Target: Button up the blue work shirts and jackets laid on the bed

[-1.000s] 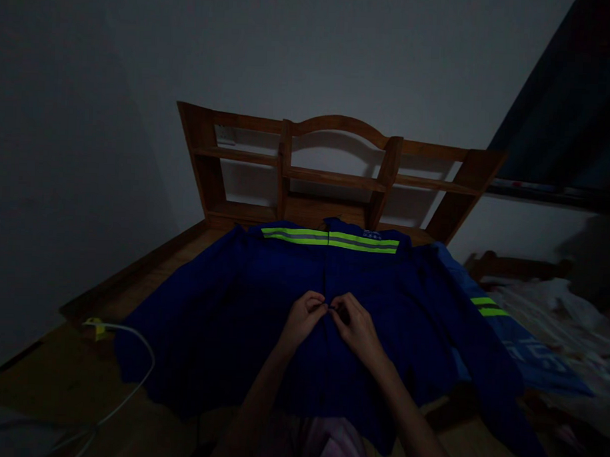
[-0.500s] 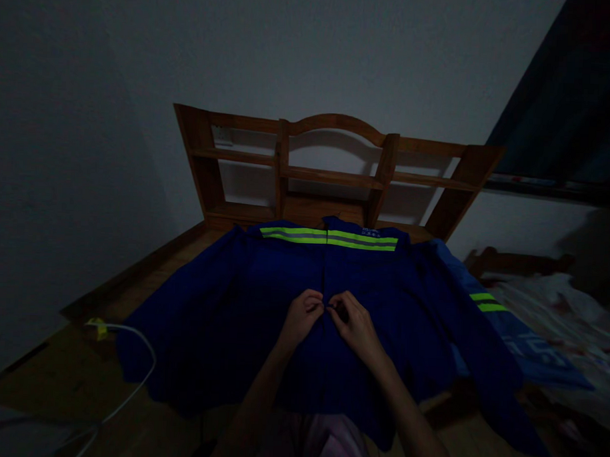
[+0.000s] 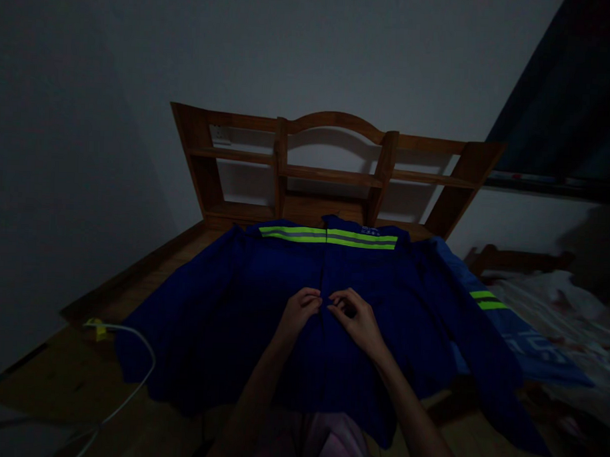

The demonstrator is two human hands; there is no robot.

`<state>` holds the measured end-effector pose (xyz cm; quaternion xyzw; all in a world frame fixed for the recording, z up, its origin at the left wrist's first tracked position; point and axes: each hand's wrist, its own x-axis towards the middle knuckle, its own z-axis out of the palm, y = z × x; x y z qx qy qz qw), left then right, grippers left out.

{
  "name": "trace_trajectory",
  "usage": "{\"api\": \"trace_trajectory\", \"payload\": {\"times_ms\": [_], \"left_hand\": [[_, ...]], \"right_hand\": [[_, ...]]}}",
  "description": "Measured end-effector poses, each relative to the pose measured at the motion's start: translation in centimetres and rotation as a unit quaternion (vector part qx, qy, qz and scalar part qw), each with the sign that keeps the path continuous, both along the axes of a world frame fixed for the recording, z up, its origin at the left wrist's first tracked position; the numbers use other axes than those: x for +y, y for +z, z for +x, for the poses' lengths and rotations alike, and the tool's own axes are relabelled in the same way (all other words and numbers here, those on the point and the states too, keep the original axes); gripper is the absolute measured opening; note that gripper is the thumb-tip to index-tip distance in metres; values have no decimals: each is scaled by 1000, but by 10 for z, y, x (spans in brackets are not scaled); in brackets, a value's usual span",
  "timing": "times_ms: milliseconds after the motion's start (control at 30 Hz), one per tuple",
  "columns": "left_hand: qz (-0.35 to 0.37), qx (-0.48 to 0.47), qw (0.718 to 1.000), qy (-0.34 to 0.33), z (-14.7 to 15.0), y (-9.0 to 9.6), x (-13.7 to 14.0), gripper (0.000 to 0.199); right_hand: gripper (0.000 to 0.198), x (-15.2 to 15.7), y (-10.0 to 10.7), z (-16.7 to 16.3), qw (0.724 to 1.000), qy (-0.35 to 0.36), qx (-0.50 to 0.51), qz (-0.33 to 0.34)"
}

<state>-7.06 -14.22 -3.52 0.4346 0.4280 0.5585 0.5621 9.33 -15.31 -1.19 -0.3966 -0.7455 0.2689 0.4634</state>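
A dark blue work jacket [image 3: 278, 267] lies spread out, front side up, with a yellow-green and grey reflective band [image 3: 362, 240] across the chest. Its front opening runs down the middle between my hands. My left hand [image 3: 301, 312] pinches the jacket's cloth at the left side of that opening. Just across from it, my right hand [image 3: 356, 318] has thumb and fingers curled together on the jacket's other edge. A small gap separates the fingertips. The dim light hides any button there.
A wooden headboard with shelves [image 3: 331, 175] stands behind the jacket against the wall. At right lie a lighter blue garment [image 3: 535, 353] and pale crumpled bedding [image 3: 572, 304]. A white cable [image 3: 153, 360] loops at the left, beside a yellow piece [image 3: 99, 329].
My fingertips, close together at the front opening before, are now slightly farther apart. Both hands have shifted a little; the jacket lies nearly the same.
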Motion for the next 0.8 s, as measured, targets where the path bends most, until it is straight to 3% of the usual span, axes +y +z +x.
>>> {"api": "trace_trajectory", "payload": {"times_ms": [167,367,600,800], "left_hand": [[17,3,1000,0,-3,-7,3,29],[65,82,995,-5,-3,-1,-2,24],[78,99,991,-40,-1,6,-7,28],[116,151,982,7,7,4,-10,22]], "right_hand": [[19,-2,3,0,1000,11,-4,1],[22,-1,1,0,1000,-18,10,-19],[27,8,-6,6,994,9,38,-100],[27,11,-9,5,993,21,41,-110]]}}
